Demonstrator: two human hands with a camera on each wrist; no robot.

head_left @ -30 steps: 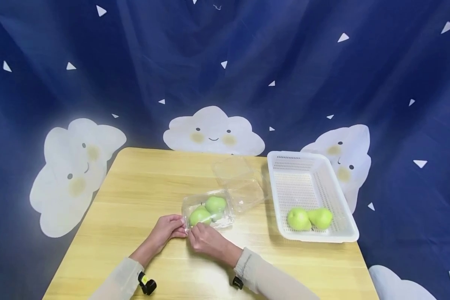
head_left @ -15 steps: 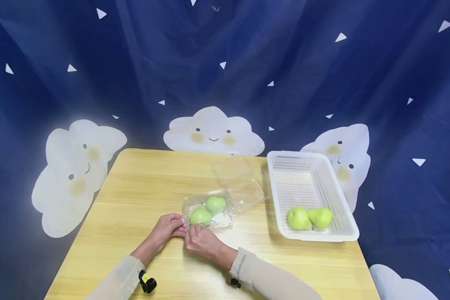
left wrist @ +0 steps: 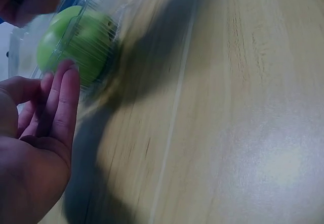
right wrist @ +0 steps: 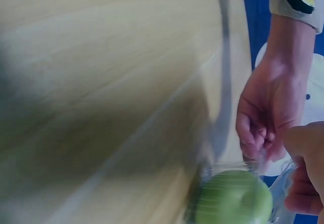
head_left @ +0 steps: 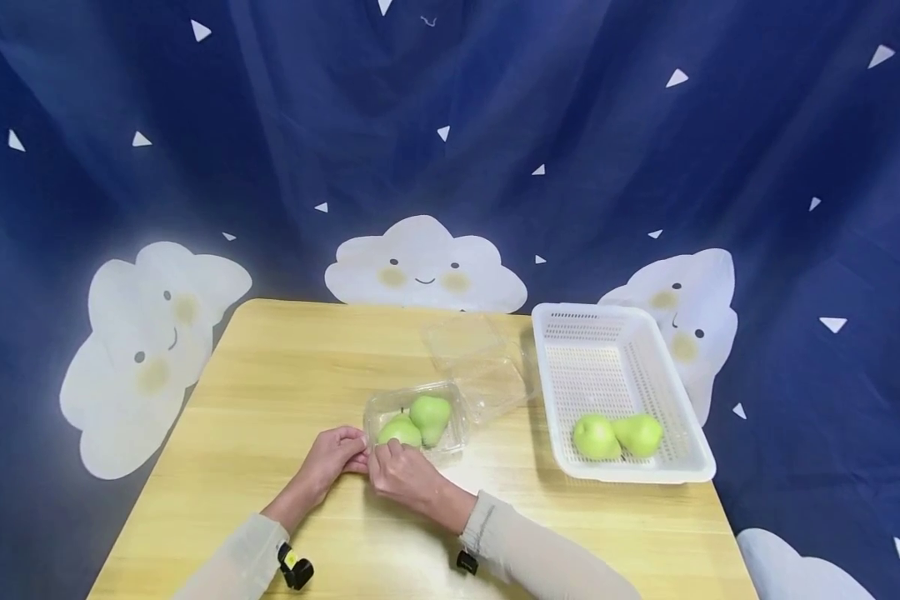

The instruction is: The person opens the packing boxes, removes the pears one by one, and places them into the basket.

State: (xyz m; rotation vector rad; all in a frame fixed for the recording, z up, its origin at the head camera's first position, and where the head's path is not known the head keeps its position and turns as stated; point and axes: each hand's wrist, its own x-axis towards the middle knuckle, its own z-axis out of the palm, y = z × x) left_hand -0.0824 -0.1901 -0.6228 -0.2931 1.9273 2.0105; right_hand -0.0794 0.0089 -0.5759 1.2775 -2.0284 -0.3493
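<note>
A clear plastic clamshell container [head_left: 456,429] stands on the table with two green pears [head_left: 430,417] inside. At its near left corner my left hand [head_left: 335,454] pinches the rim between thumb and fingers; the left wrist view shows these fingertips [left wrist: 71,72] close to the ribbed wall. Just right of it my right hand [head_left: 405,475], fingers curled, pinches the container's near edge and partly covers the nearer pear [head_left: 400,430]. In the right wrist view that pear shows green through the plastic. The right fingertips are largely hidden in the head view.
A second clear clamshell [head_left: 487,379] lies spread out behind the first one. To the right stands a white perforated basket [head_left: 585,367] holding two more green pears [head_left: 637,435]. A blue curtain [head_left: 450,125] with clouds hangs behind the table [head_left: 292,367].
Glare over the container's top has faded and the pears show more plainly. My right hand has shifted slightly left along the near edge; the left hand stays at the corner.
</note>
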